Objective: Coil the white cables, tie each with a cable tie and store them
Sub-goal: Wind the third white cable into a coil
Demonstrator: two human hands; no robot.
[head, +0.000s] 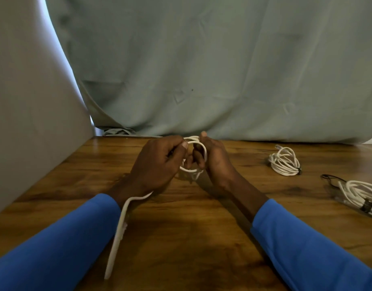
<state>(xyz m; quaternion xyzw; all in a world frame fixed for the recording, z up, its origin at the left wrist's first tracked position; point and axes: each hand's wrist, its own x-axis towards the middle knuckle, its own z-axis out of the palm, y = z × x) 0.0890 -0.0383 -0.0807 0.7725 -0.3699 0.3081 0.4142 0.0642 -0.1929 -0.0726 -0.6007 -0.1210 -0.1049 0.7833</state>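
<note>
Head view: I count three white cables. Two lie at the right of the brown wooden desk (181, 238): a tied round white coil (283, 161) and a second tied white coil (361, 194). My left hand (157, 162) and right hand (212, 160) both curl tightly round the third, a half-coiled white cable (198, 143), over mid-desk.

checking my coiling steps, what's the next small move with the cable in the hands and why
Probably wind one more loop: the left hand and right hand grip a small coil, yet a long loose tail trails past the left sleeve, so tying looks premature. The far bundle and near bundle on the right already wear ties.
</note>
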